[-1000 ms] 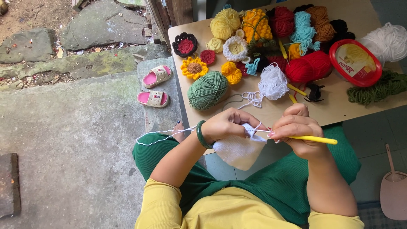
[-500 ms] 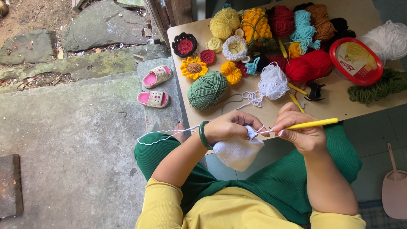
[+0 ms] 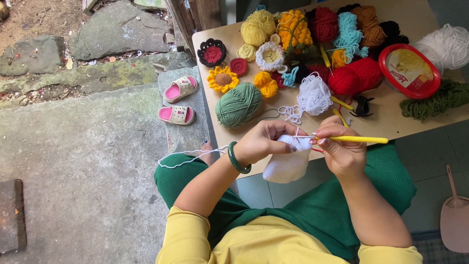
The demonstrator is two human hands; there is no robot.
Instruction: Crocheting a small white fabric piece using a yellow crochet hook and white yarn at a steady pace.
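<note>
Two hands work at the near edge of a low wooden table (image 3: 391, 124); you sit before it with green fabric over your lap. On the table, from the larger items down: a red-rimmed oval tub (image 3: 409, 70), a sage-green yarn ball (image 3: 239, 104), a red yarn ball (image 3: 355, 76), a loose white yarn tangle (image 3: 314, 95), then small crocheted flowers, among them a yellow one with a brown centre (image 3: 223, 78). Left of the table, a pair of pink sandals (image 3: 179, 101) lies on stone paving. Your left hand (image 3: 264, 141), a green bangle (image 3: 238, 159) at its wrist, has its fingers closed on the top edge of a white crocheted piece (image 3: 287, 164), which hangs between your hands, just below the table edge. Your right hand (image 3: 340, 146) has its fingers pinched together around a yellow crochet hook (image 3: 354, 139), held level, its tip at the piece.
</note>
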